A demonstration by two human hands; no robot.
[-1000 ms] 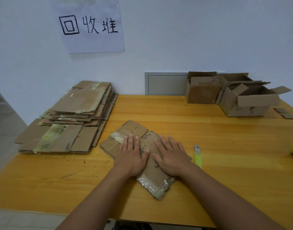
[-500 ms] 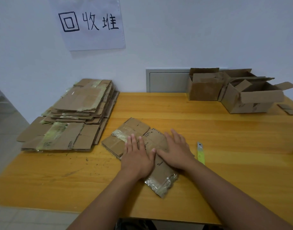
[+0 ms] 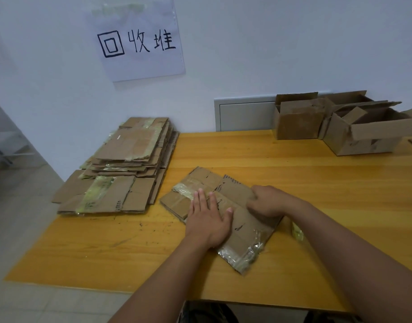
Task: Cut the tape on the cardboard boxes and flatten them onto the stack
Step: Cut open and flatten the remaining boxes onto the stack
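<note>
A: Where's the box rn?

B: The flat box [image 3: 226, 213] lies on the surface [image 3: 317, 183], right in front of the person, just beside the stack [image 3: 121, 169] but not on it yet. Stack sits at the left end, some of it hangs off the edge.

A: Why's the left hand [image 3: 208, 220] on top?

B: Fingers straight and spread, palm down. I think it pushes the cardboard so it stays flat & doesn't pop back up.

A: And the right hand [image 3: 264, 201]?

B: Its grip is curled round the box's right edge, fingers tucked at the side. Prob getting hold so it can lift or slide the box over to the stack. Can't tell if the fingers go under.

A: What's the shiny stuff?

B: Tape [image 3: 247, 252] on the near end, crinkly, w/ more by the left fingers. Looks cut, since the box lies flat.

A: Knife?

B: A yellow-green thing [image 3: 297, 233] peeks out by the right arm, mostly hidden. Could be the cutter, not sure.

A: More to do?

B: Yep, open boxes [image 3: 340, 127] wait at the far right. The paper sign [image 3: 139, 40] hangs on the wall above the stack, so that's likely the drop spot
</note>
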